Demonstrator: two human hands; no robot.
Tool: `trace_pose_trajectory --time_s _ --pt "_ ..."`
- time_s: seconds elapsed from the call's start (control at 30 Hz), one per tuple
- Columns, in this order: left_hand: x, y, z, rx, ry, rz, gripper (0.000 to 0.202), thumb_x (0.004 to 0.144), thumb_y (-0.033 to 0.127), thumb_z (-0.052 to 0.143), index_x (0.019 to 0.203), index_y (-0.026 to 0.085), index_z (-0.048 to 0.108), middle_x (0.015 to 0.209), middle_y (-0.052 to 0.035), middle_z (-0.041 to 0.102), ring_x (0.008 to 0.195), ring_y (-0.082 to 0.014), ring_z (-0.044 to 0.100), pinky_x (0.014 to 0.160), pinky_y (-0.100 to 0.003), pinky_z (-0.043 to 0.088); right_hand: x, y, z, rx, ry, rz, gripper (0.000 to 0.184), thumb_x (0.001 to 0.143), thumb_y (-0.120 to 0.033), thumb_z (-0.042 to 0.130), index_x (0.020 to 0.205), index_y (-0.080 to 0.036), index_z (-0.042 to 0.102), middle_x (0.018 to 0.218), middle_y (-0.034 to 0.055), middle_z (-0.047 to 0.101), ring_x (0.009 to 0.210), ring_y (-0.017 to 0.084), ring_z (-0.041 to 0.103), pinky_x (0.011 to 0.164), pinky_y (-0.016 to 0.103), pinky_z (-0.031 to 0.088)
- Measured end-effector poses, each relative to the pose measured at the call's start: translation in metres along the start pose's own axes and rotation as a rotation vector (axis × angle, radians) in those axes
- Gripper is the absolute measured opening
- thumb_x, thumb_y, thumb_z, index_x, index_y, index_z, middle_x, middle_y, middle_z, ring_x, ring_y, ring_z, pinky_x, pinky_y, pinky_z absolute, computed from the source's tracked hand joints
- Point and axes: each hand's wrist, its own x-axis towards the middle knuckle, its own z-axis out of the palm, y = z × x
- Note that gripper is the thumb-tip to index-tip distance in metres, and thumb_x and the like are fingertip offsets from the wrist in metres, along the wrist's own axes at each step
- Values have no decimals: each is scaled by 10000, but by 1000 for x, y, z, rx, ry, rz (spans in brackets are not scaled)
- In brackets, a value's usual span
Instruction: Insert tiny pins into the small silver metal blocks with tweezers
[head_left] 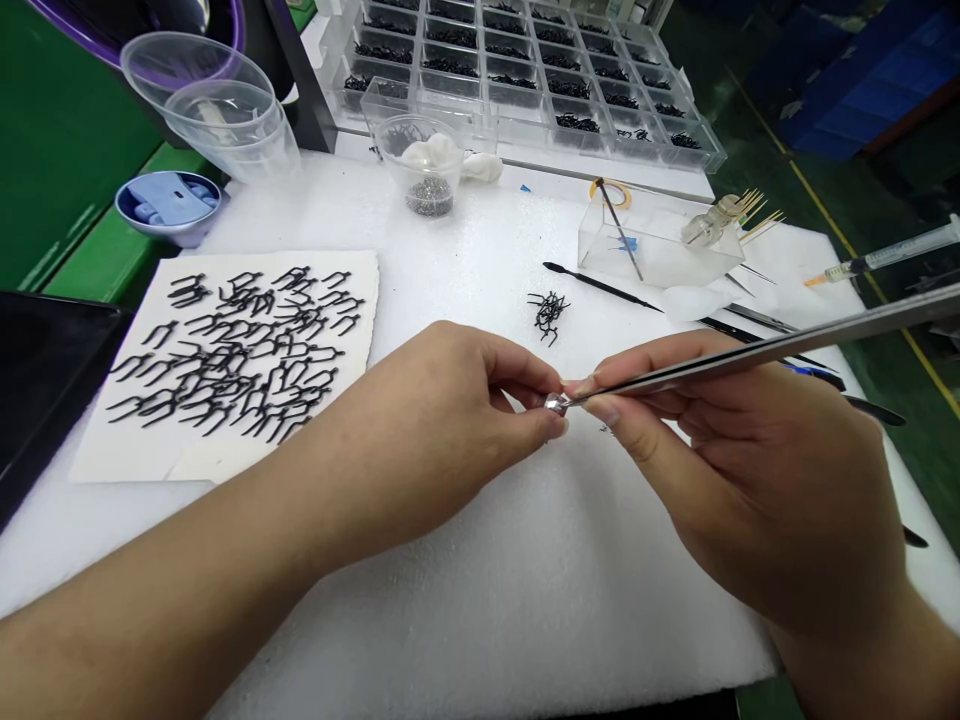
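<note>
My left hand (450,420) is closed, pinching a small shiny silvery piece (555,402) between thumb and fingertips. Its exact kind is too small to make out. In my right hand (739,460) are metal tweezers (757,352), gripped like a pen, with their tips touching or very near the silvery piece. Just beyond the fingertips lies a little pile of black bent wire-like pieces (550,312). To the left, a white sheet (97,450) bears many black forked pieces (255,350) laid out in rough rows.
A clear compartment box (517,115) of black pieces stands at the back. Before it is a clear cup (420,165) with grey grains. At right are a clear tray (660,245), a black slim tool (600,285) and a syringe (885,250). A bluish bowl (169,232) sits left.
</note>
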Motion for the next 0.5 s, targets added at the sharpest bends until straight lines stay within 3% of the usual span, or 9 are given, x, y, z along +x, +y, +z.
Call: trace_pose_trajectory --time_s 0.27,0.5 --pt "0 2 1 3 17 3 224 778 428 666 907 327 819 642 37 716 518 -139 601 453 -239 391 -1 -2 2 -108 20 -95 142 891 -123 647 970 -240 635 908 -15 762 749 167 721 658 305 545" --pt "1 2 2 4 14 -2 225 770 413 661 910 335 819 639 47 716 509 -133 607 443 -228 388 -2 0 2 -99 3 -121 109 892 -122 645 968 -200 645 919 -5 752 821 153 716 719 293 534"
